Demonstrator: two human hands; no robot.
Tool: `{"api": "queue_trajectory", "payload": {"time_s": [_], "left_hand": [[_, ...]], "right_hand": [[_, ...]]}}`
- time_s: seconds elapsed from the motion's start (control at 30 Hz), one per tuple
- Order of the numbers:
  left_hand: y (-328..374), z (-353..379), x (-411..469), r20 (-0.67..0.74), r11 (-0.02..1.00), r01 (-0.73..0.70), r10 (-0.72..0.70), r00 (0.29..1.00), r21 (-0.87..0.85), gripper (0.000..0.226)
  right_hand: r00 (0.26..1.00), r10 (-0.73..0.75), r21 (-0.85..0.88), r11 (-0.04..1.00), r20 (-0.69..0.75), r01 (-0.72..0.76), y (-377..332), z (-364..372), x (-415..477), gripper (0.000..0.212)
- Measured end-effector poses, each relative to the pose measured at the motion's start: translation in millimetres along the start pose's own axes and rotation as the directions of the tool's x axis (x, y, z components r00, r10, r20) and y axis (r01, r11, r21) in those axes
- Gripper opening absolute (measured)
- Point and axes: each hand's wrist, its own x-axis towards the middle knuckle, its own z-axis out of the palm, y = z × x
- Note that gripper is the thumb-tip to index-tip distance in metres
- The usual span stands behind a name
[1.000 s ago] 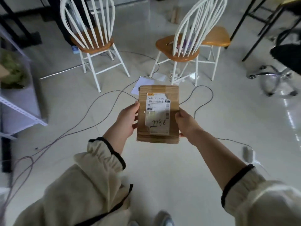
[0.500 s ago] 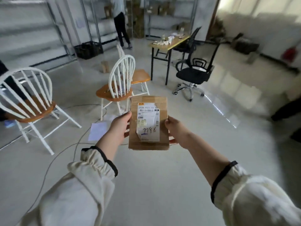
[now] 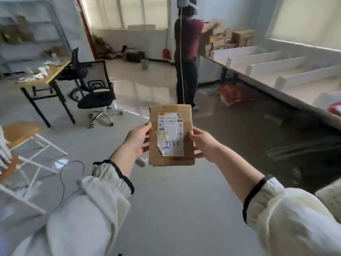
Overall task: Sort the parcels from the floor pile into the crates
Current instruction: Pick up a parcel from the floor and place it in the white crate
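A small brown cardboard parcel [image 3: 188,159] with a white shipping label marked 7786 is held upright in front of me at chest height. My left hand [image 3: 137,140] grips its left edge, thumb on the front. My right hand [image 3: 202,143] grips its right edge the same way. White divider compartments [image 3: 273,66] line a long table along the right wall; one at the near right holds something red [image 3: 335,109].
A person [image 3: 186,52] stands ahead at the table's far end by stacked cardboard boxes [image 3: 232,38]. A black office chair [image 3: 92,89] and a wooden desk [image 3: 42,74] are at left, a white chair [image 3: 22,143] nearer. A red bag [image 3: 234,93] lies under the table.
My view has swung right from the chairs to the long table with the dividers. Both hands keep the same hold on the parcel.
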Motion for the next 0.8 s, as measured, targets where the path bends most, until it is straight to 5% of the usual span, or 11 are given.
{"api": "queue_trajectory", "payload": {"time_s": [0.27,0.53,0.8], "left_hand": [[9,282,-9,0.412,0.993,-0.066,0.02,0.911,0.097,0.023],[-31,568,-63,0.728,0.991,-0.019,-0.084,0.681,0.132,0.022],[-66,748,-113,0.848,0.94,-0.038,-0.287,0.446,0.338,0.022]], "right_hand": [[0.912,0.038,0.123,0.992,-0.409,0.014,65,-250,-61,0.03],[0.685,0.214,0.267,0.963,-0.696,-0.031,149,-474,-176,0.031],[0.483,0.389,0.431,0.902,-0.784,-0.027,225,-592,-246,0.026]]}}
